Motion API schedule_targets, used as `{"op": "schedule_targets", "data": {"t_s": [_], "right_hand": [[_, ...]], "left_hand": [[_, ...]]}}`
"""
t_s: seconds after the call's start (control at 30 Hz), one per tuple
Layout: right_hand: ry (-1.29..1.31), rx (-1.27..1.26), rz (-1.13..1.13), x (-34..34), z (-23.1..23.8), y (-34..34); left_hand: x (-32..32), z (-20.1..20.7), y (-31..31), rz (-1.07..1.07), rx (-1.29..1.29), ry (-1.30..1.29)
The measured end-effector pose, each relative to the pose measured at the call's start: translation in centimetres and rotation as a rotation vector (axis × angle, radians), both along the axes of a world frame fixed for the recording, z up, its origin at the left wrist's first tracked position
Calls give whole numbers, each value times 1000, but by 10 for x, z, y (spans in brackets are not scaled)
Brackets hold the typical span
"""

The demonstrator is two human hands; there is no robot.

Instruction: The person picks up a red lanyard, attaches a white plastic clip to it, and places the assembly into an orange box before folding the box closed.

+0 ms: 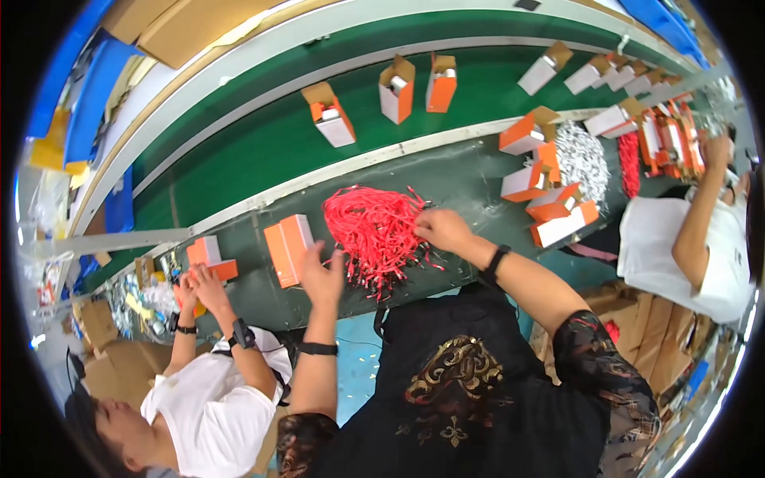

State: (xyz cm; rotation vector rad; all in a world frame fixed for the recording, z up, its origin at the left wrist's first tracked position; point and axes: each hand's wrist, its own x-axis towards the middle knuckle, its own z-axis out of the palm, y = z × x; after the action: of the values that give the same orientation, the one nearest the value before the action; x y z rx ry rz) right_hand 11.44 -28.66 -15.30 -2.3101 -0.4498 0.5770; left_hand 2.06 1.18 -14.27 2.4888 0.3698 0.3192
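A tangled heap of red cords with dark ends lies on the dark worktable in front of me. At the heap's right edge, my right hand has its fingertips pinched together on a red cord. My left hand is raised at the heap's left side, thumb and fingers apart, with nothing seen in it. Just beyond its fingers, two orange-and-white boxes lie side by side, touching. The exact part of the cord under my right fingertips is too small to make out.
Open cartons stand along the green conveyor behind a pale rail. To the right are more open boxes and a pile of white cords. Co-workers in white shirts work at left and right.
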Motion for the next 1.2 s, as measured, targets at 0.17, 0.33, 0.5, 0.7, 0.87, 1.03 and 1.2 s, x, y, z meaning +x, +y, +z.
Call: {"op": "schedule_targets", "data": {"t_s": [0.17,0.33,0.5,0.7,0.87,1.03,1.2], "right_hand": [[-167,-272,-17,39,-57,59],[-162,-183,37,42,-38,62],[-186,167,61,37,33,30],[458,868,258,41,145,8],[260,794,394,30,231,-12],[448,989,239,16,298,-34],[448,1056,98,3,336,-70]], "left_hand": [[-64,12,-71,121,-338,63],[-137,-1,-92,347,-348,39],[-140,7,-98,490,-547,-88],[-46,80,-111,85,-398,-248],[23,143,-130,-353,-664,-359],[45,171,-152,-635,-1148,-201],[48,179,-198,-884,-1142,-157]]}}
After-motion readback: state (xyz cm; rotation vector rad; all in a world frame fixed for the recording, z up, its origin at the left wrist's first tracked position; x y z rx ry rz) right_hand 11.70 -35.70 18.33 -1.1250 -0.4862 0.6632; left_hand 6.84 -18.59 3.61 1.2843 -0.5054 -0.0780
